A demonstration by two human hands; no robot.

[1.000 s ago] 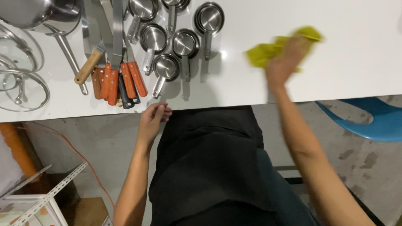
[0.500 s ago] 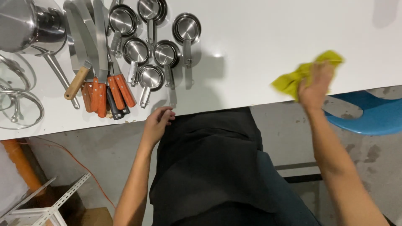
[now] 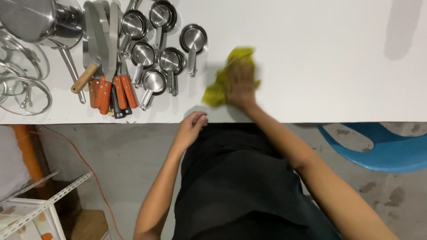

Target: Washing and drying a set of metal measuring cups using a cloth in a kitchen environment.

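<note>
- Your right hand (image 3: 240, 84) lies flat, fingers spread, pressing on the yellow cloth (image 3: 224, 80); it is blurred.
- The cloth is bunched on the white tabletop (image 3: 320, 66), close to its near edge and about midway along it.
- Your left hand (image 3: 191, 126) is loosely curled and holds nothing, its fingertips touching the tabletop's near edge.
- Just left of the cloth sit the steel measuring cups (image 3: 155, 49), handles pointing toward the near edge.
- Further left lie the orange-handled knives (image 3: 111, 86) and a wooden-handled spatula (image 3: 89, 71).
- By the left edge rest glass lids (image 3: 22, 84) and a steel pot (image 3: 40, 20).
- A blue chair (image 3: 382, 146) stands beneath the tabletop's right part.
</note>
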